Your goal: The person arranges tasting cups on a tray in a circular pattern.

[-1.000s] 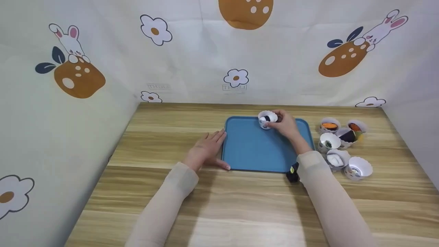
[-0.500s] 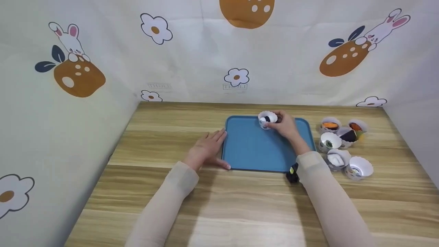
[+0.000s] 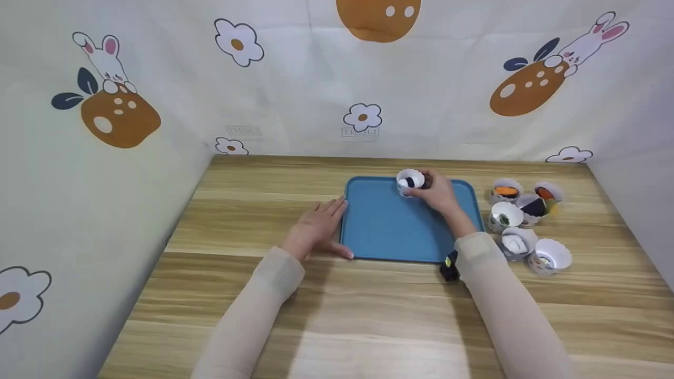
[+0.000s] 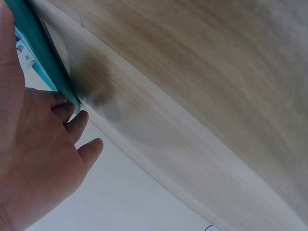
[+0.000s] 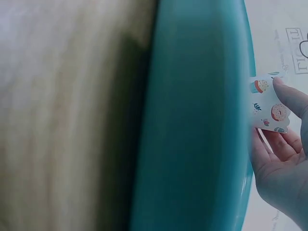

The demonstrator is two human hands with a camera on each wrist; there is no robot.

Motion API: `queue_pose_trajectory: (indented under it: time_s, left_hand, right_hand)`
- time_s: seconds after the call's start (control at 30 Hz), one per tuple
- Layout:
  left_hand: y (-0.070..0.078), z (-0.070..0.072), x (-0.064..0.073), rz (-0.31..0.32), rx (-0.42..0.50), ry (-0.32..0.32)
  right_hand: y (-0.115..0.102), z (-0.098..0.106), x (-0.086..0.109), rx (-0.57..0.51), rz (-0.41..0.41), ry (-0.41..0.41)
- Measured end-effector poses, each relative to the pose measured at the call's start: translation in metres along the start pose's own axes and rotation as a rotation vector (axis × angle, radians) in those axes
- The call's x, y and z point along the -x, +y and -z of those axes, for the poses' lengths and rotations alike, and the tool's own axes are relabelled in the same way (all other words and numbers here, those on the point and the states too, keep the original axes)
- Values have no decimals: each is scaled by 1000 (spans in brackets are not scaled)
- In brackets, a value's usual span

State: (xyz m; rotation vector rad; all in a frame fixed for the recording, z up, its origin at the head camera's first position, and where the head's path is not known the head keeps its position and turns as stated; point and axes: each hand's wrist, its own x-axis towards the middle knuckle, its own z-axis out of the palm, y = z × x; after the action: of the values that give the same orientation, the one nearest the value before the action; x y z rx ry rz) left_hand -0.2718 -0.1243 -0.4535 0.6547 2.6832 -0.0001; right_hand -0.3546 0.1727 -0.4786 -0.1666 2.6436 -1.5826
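A blue tray lies on the wooden table. My left hand rests along its left edge with fingers spread and the thumb at the near left corner; the left wrist view shows fingertips at the tray's rim. Near the tray's back edge my right hand holds a white paper baking cup between thumb and fingers. Inside that cup sits a small white piece with a black band, like sushi. In the right wrist view, the cup shows printed cupcakes and donuts.
Right of the tray several paper cups stand in a cluster, most with small food-like pieces, one of them orange. A black piece lies at the tray's near right corner, beside the right sleeve. A patterned wall sheet borders the table.
Both hands, the held cup and the tray keep their places; only the head view shifts very slightly.
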Motion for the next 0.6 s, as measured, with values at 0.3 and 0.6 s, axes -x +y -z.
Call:
queue_pose_trajectory:
  time_s: [0.3,0.6]
  left_hand:
    - [-1,0,-1,0,-14,-8]
    - [0,1,0,3,-21,-12]
  right_hand:
    - [1,2,2,14,3,-4]
    - [1,5,4,1,4,-3]
